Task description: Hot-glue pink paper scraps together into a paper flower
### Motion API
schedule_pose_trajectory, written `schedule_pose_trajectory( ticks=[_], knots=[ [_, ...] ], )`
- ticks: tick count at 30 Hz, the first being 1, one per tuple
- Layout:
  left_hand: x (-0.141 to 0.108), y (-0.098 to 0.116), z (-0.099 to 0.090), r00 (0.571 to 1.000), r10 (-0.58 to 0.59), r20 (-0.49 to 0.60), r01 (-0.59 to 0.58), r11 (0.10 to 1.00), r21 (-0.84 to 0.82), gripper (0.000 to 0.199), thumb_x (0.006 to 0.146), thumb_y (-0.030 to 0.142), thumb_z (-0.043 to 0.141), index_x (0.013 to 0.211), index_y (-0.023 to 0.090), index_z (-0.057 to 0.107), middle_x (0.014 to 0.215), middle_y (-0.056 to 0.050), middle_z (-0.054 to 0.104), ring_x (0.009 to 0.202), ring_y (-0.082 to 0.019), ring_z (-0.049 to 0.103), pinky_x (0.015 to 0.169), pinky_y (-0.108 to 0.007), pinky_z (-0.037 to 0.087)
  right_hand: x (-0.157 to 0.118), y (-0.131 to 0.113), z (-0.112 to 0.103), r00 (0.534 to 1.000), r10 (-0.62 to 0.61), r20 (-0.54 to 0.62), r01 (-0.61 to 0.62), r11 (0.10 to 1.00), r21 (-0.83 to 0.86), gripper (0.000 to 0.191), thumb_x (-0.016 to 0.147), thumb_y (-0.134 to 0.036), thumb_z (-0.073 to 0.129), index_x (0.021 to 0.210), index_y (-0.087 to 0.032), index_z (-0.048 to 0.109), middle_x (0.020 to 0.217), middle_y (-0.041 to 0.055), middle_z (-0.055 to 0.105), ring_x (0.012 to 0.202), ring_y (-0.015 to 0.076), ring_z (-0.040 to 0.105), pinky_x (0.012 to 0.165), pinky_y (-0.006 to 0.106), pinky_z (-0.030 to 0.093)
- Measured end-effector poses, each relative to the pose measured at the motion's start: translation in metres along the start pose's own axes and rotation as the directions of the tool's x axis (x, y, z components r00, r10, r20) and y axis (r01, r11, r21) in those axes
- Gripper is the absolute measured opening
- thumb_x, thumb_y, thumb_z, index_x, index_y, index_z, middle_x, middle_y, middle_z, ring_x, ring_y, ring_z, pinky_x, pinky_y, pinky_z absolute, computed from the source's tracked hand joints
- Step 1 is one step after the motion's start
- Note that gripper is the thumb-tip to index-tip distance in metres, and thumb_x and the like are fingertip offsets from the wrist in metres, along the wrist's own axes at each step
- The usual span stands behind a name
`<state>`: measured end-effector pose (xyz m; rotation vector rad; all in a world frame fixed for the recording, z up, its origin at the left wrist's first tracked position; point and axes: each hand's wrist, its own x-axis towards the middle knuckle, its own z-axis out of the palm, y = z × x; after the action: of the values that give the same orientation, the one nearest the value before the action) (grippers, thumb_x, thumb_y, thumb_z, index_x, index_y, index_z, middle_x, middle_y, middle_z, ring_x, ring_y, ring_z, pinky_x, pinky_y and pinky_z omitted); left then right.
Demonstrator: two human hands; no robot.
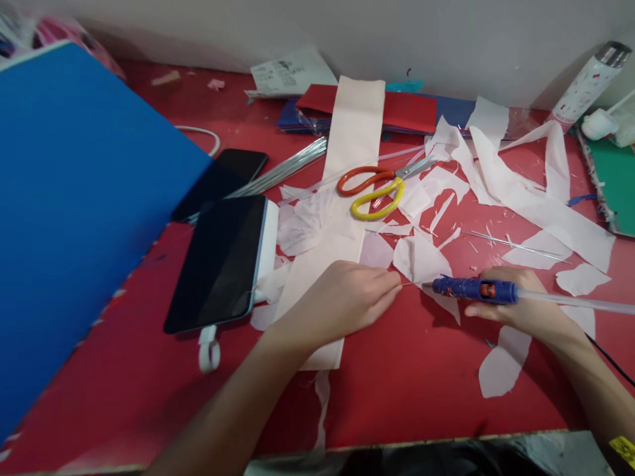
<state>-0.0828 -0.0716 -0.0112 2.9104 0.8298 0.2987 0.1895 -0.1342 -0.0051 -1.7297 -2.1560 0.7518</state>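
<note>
My right hand (526, 311) is wrapped round a blue hot glue gun (471, 289), which points left. A long clear glue stick (575, 301) sticks out of the gun's back end. My left hand (357, 294) pinches a thin wire (409, 284), and the wire's free end lies at the gun's nozzle; whether they touch I cannot tell. Just behind the nozzle is a pale pink paper petal (429, 259). More petals lie around my right hand, one (505, 360) in front of it. Beneath my left forearm runs a long cream paper strip (354, 132).
Scissors (380, 192) with red and yellow handles lie on the strip. At left are a tablet (218, 264), a phone (228, 175), a bundle of wires (288, 168) and a large blue board (89, 218). Paper scraps (536, 192) and a white bottle (588, 89) are at right.
</note>
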Motion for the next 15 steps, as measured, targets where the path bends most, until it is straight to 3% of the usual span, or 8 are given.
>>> schedule_pose_trajectory(
  ticks=[15],
  knots=[
    [0.0004, -0.0008, 0.0005, 1.0, -0.002, 0.0, 0.002, 1.0, -0.025, 0.031, 0.092, 0.023, 0.036, 0.072, 0.019, 0.059, 0.063, 0.002, 0.064, 0.056, -0.012, 0.056, 0.054, -0.026, 0.032, -0.0016, -0.0013, -0.0028, 0.998, 0.065, -0.006, -0.065, 0.998, -0.002, 0.046, 0.07, -0.062, 0.062, 0.058, -0.02, 0.047, 0.053, -0.0028, 0.051, 0.047, 0.0105, 0.043, 0.046, 0.026, 0.025]
  ],
)
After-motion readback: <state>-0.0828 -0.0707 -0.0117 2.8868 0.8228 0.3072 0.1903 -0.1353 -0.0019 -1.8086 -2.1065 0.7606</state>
